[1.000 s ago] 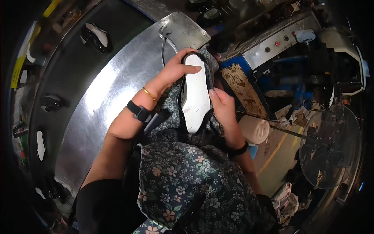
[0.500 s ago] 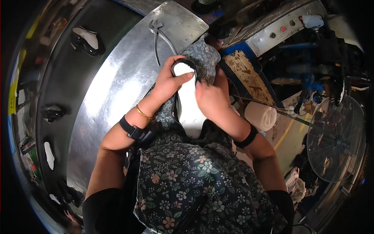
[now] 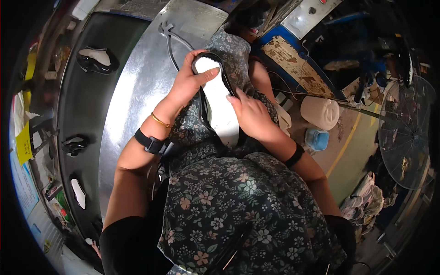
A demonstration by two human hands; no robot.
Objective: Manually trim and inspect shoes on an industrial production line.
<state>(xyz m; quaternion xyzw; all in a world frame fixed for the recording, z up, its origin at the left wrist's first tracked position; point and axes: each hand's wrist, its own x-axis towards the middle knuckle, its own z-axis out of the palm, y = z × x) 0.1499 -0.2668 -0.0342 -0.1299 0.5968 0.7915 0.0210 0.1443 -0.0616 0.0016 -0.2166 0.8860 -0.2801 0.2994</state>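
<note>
A black shoe with a white sole side facing up (image 3: 219, 107) lies lengthwise over my lap, on a dark floral apron (image 3: 220, 197). My left hand (image 3: 189, 80) is wrapped round its far end, thumb pressed onto the white surface. At the shoe's right edge is my right hand (image 3: 254, 114), fingers bent and thumb against the black rim; its fingertips are slightly blurred. Beyond my left hand, metal pincers (image 3: 168, 34) rest on the shiny metal table (image 3: 137, 87), their handles partly hidden behind that hand.
On the left runs a dark conveyor belt (image 3: 82, 112) carrying black shoes (image 3: 97, 59) and a white-soled one (image 3: 78, 193). To the right stand a white plastic container (image 3: 320, 112), a blue tub (image 3: 317, 139), a fan guard (image 3: 405, 133) and crumpled paper (image 3: 366, 197). A blue-framed machine (image 3: 298, 64) stands ahead.
The whole view has shifted, bringing the blue tub into fuller sight. My right hand has slid nearer me along the shoe's edge. My left hand keeps its grip on the far end.
</note>
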